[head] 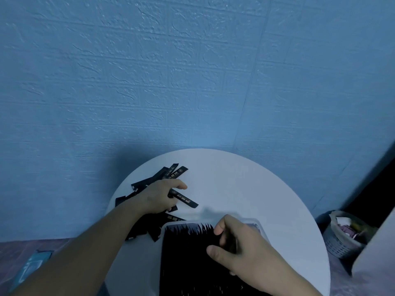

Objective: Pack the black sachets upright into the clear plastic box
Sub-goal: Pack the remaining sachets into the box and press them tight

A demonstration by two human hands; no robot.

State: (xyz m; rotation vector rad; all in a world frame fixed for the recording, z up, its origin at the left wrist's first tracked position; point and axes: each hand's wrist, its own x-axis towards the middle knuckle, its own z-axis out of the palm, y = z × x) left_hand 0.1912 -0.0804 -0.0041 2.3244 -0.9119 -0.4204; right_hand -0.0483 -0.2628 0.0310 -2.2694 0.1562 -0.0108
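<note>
Loose black sachets (168,174) lie in a heap on the left of the round white table (245,184). My left hand (159,196) is over that heap and grips one long black sachet (184,199), which sticks out to the right. The clear plastic box (255,222) stands at the near edge, packed with upright black sachets (183,248). My right hand (239,246) is over the box's right half, its fingers and thumb curled round the tops of the upright sachets there.
A textured blue wall stands right behind the table. A grey basket (342,238) full of odds and ends sits on the floor to the right, next to a dark opening. A blue packet (30,268) lies on the floor at the lower left.
</note>
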